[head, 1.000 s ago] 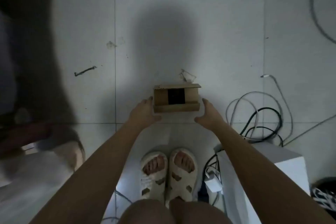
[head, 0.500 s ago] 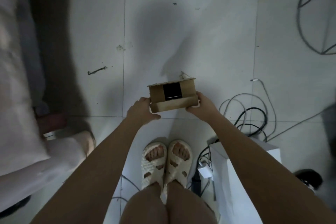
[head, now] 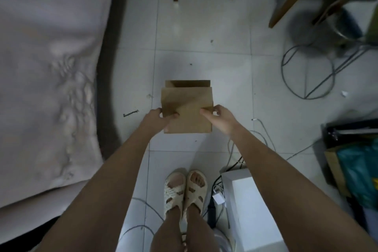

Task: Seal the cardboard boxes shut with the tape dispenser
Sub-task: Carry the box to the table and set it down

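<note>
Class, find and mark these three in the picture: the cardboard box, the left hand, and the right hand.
box (head: 187, 96): head view, on its flat brown top face.
left hand (head: 158, 118): head view, on the back of the hand.
right hand (head: 221, 116): head view, on the back of the hand.

A small brown cardboard box (head: 187, 106) is being held up over the white floor, its plain flat side facing up and a flap sticking out behind.
</note>
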Action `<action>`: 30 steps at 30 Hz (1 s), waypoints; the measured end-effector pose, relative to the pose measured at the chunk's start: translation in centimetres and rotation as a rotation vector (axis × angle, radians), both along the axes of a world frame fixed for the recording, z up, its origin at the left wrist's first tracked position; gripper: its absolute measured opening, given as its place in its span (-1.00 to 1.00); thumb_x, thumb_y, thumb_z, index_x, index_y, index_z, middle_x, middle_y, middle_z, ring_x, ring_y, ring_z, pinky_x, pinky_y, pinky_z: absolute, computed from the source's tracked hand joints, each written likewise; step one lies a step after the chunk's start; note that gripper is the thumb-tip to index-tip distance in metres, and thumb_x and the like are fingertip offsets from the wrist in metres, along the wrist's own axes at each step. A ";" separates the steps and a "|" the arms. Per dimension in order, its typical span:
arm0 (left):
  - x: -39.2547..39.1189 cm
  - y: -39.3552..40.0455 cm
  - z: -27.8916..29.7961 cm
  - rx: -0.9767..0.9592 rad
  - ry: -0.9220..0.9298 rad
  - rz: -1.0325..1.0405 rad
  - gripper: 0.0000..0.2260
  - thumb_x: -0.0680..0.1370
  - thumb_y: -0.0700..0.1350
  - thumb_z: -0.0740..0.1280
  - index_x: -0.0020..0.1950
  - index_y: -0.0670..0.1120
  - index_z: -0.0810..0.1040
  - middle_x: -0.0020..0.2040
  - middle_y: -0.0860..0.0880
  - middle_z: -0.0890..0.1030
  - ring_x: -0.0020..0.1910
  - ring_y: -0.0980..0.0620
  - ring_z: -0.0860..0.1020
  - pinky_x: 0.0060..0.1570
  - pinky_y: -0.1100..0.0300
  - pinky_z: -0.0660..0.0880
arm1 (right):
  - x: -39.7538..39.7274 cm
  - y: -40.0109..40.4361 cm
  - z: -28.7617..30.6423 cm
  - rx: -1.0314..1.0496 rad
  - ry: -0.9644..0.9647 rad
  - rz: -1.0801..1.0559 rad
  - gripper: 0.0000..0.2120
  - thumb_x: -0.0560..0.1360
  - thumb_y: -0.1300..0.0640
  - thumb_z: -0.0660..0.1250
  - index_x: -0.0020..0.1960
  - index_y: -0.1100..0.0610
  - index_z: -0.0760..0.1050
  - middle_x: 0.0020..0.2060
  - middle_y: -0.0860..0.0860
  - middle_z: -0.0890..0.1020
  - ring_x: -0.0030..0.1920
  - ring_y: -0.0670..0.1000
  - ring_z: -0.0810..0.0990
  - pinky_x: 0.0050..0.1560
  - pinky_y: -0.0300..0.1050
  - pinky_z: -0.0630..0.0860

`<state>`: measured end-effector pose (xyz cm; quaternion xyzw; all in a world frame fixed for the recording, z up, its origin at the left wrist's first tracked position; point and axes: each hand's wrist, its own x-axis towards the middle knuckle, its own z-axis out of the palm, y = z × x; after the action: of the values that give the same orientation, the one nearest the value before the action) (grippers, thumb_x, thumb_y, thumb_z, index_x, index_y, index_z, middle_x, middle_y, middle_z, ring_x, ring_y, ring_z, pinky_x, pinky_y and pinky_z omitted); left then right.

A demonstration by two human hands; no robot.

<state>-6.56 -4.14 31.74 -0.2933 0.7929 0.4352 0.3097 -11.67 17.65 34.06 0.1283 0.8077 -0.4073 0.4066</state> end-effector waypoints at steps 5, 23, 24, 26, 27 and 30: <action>-1.3 -0.5 10.2 0.103 0.092 0.137 -0.37 0.49 0.21 0.32 0.39 -0.19 0.36 0.27 -0.13 0.50 0.09 -0.03 0.49 0.05 0.16 0.42 | -1.0 -2.5 10.1 -0.052 0.039 -0.087 -0.51 0.47 -0.17 0.31 0.15 0.20 0.32 0.04 0.10 0.52 -0.10 -0.01 0.53 -0.32 -0.20 0.44; -7.9 -2.5 46.6 0.159 0.528 0.211 -0.47 0.51 0.07 0.37 0.36 -0.22 0.43 0.29 -0.13 0.52 0.24 -0.09 0.50 0.28 0.10 0.39 | -7.0 -6.5 45.2 -0.184 0.500 -0.029 -0.39 0.43 0.07 0.44 0.30 0.32 0.25 0.24 0.16 0.46 0.22 0.09 0.46 0.21 -0.08 0.43; -7.8 -2.4 48.0 0.167 0.549 0.209 -0.47 0.50 0.06 0.38 0.36 -0.22 0.42 0.29 -0.14 0.51 0.24 -0.08 0.49 0.29 0.09 0.38 | -7.0 -6.5 46.4 -0.179 0.513 -0.031 -0.35 0.42 0.05 0.45 0.32 0.33 0.23 0.25 0.16 0.45 0.24 0.11 0.45 0.25 -0.04 0.42; -7.7 -2.1 50.3 0.182 0.601 0.200 -0.50 0.51 0.00 0.39 0.35 -0.24 0.42 0.30 -0.14 0.51 0.25 -0.06 0.49 0.27 0.15 0.38 | -7.1 -6.3 48.4 -0.182 0.533 -0.026 -0.32 0.42 0.04 0.45 0.34 0.33 0.22 0.26 0.15 0.45 0.26 0.13 0.45 0.29 0.02 0.40; -7.6 -1.9 51.4 0.187 0.622 0.200 -0.51 0.51 -0.03 0.39 0.35 -0.25 0.42 0.30 -0.14 0.51 0.25 -0.05 0.50 0.24 0.18 0.39 | -7.0 -6.2 49.3 -0.191 0.545 -0.022 -0.34 0.42 0.05 0.45 0.35 0.32 0.24 0.26 0.14 0.47 0.26 0.13 0.45 0.30 0.03 0.40; -7.5 -1.5 54.0 0.189 0.644 0.216 -0.49 0.51 -0.04 0.40 0.37 -0.25 0.40 0.31 -0.14 0.50 0.25 -0.06 0.49 0.23 0.18 0.39 | -7.0 -6.0 51.7 -0.232 0.622 -0.001 -0.47 0.42 0.10 0.45 0.30 0.28 0.39 0.21 0.13 0.54 0.22 0.11 0.50 0.25 -0.04 0.44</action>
<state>-14.05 -5.68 85.78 -0.1931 0.7705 0.6071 0.0217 -18.67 11.68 85.73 -0.0491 0.8413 -0.5164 0.1521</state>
